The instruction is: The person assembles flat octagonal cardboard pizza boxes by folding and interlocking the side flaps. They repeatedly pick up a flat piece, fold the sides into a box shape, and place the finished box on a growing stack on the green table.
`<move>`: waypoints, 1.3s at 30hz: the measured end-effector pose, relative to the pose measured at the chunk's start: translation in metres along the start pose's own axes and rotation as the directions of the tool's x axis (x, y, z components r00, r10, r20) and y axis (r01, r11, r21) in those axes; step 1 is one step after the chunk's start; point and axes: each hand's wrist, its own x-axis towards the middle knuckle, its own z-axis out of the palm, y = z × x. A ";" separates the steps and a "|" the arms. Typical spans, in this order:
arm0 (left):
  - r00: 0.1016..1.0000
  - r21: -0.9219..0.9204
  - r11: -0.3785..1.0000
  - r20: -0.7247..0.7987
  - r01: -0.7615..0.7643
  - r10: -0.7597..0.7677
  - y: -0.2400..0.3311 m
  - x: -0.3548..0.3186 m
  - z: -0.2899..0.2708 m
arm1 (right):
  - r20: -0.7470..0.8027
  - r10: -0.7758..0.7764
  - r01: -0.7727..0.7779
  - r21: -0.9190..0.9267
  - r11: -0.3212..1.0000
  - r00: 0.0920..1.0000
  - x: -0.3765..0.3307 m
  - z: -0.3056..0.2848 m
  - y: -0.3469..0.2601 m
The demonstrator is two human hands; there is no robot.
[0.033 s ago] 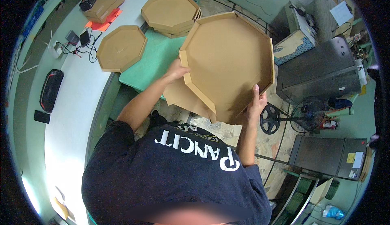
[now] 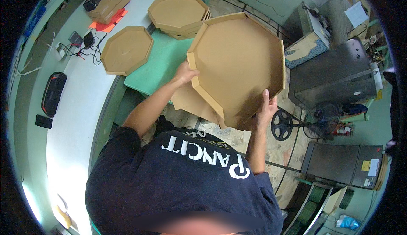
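I hold a large octagonal cardboard tray (image 2: 237, 61) with low folded walls in front of me, over the near right end of the green table. My left hand (image 2: 185, 74) is closed on its left wall. At the near right wall, my right hand (image 2: 266, 110) grips it with the thumb on the inner side and the fingers mostly hidden behind the wall. A flat cardboard flap (image 2: 193, 101) shows below the tray's near left side. The near edge, between the hands, has a wall piece that looks not fully upright.
A stack of octagonal cardboard pieces (image 2: 180, 12) stands on the green table (image 2: 154, 69), and a single one (image 2: 127, 50) lies left of it, partly on the white counter (image 2: 76, 120). Cables, a speaker (image 2: 54, 95) and a phone lie along the counter. A fan (image 2: 321, 118) stands right.
My right hand has shifted very slightly to the left, and the tray's near edge has drawn in a little. My left hand stays in place.
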 end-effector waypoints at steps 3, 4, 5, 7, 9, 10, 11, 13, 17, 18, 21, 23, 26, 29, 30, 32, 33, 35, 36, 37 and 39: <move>0.997 0.087 0.996 -0.081 0.019 -0.012 -0.006 0.005 0.004 | -0.035 -0.105 0.106 0.021 0.994 0.994 -0.008 0.007 0.010; 0.996 0.075 0.997 -0.088 -0.012 0.018 -0.008 0.006 0.004 | -0.034 -0.076 0.078 0.050 0.996 0.996 -0.009 0.007 0.012; 0.996 0.072 0.997 -0.091 -0.013 0.019 -0.009 0.006 0.004 | -0.045 -0.047 0.051 0.085 0.995 0.998 -0.010 0.007 0.013; 0.997 0.115 0.993 -0.079 0.027 -0.018 -0.010 0.008 0.002 | -0.008 -0.099 0.099 -0.010 0.995 0.995 -0.013 0.010 0.015; 0.998 0.122 0.992 -0.065 0.021 -0.013 -0.010 0.008 -0.001 | -0.028 -0.164 0.163 -0.040 0.986 0.986 -0.015 0.012 0.014; 0.998 0.102 0.995 -0.056 -0.019 0.025 -0.009 0.008 -0.003 | -0.065 -0.201 0.200 -0.028 0.979 0.977 -0.017 0.014 0.014; 0.998 0.085 0.995 -0.036 -0.043 0.046 -0.009 0.008 -0.005 | -0.070 -0.230 0.229 -0.023 0.973 0.971 -0.018 0.014 0.014; 0.999 0.035 0.998 0.022 -0.045 0.045 -0.006 0.009 -0.012 | -0.110 -0.195 0.199 0.028 0.980 0.975 -0.019 0.013 0.015; 1.000 -0.012 1.000 0.024 -0.016 0.016 0.002 0.013 -0.023 | -0.102 -0.128 0.128 -0.002 0.992 0.987 -0.017 0.001 0.016; 0.999 0.043 0.999 -0.012 -0.033 0.033 0.003 0.014 -0.023 | -0.067 -0.178 0.173 -0.071 0.982 0.982 -0.018 -0.001 0.016; 0.969 0.180 0.970 -0.151 -0.166 0.194 0.001 0.015 -0.016 | -0.063 -0.286 0.270 -0.186 0.945 0.956 -0.027 0.001 0.017; 0.938 0.207 0.960 -0.253 -0.188 0.239 -0.004 0.017 -0.008 | -0.054 -0.286 0.272 -0.178 0.946 0.957 -0.035 0.010 0.018; 0.933 0.113 0.988 -0.333 -0.104 0.136 -0.014 0.017 0.002 | 0.080 -0.394 0.402 -0.181 0.898 0.916 -0.048 0.022 0.024; 0.974 0.034 0.999 -0.228 0.028 -0.020 -0.017 0.016 0.001 | -0.098 -0.119 0.118 -0.018 0.993 0.988 -0.032 0.019 0.036; 0.973 0.025 1.000 -0.229 0.015 -0.009 -0.017 0.015 -0.001 | -0.097 -0.100 0.103 0.029 0.994 0.990 -0.024 0.013 0.042; 0.963 0.033 0.989 -0.235 0.146 -0.134 -0.015 0.012 -0.005 | -0.115 0.044 -0.027 0.149 0.988 0.992 -0.011 0.000 0.054; 0.949 -0.232 0.950 -0.189 0.207 -0.253 -0.014 0.012 -0.006 | -0.165 0.216 -0.177 0.223 0.959 0.962 -0.007 -0.003 0.061; 0.902 -0.683 0.657 0.007 0.320 -0.432 -0.018 0.013 -0.008 | -0.148 0.229 -0.186 0.259 0.948 0.962 -0.002 -0.005 0.074; 0.910 -0.582 0.761 -0.082 0.286 -0.405 -0.022 0.015 -0.008 | -0.134 0.254 -0.208 0.287 0.935 0.958 -0.002 -0.004 0.080; 0.908 -0.462 0.853 -0.202 0.243 -0.367 -0.028 0.018 -0.007 | -0.160 0.284 -0.234 0.273 0.933 0.945 -0.002 -0.001 0.087; 0.915 -0.312 0.944 -0.340 0.109 -0.217 -0.045 0.022 -0.009 | -0.153 0.338 -0.292 0.261 0.920 0.929 -0.005 0.006 0.098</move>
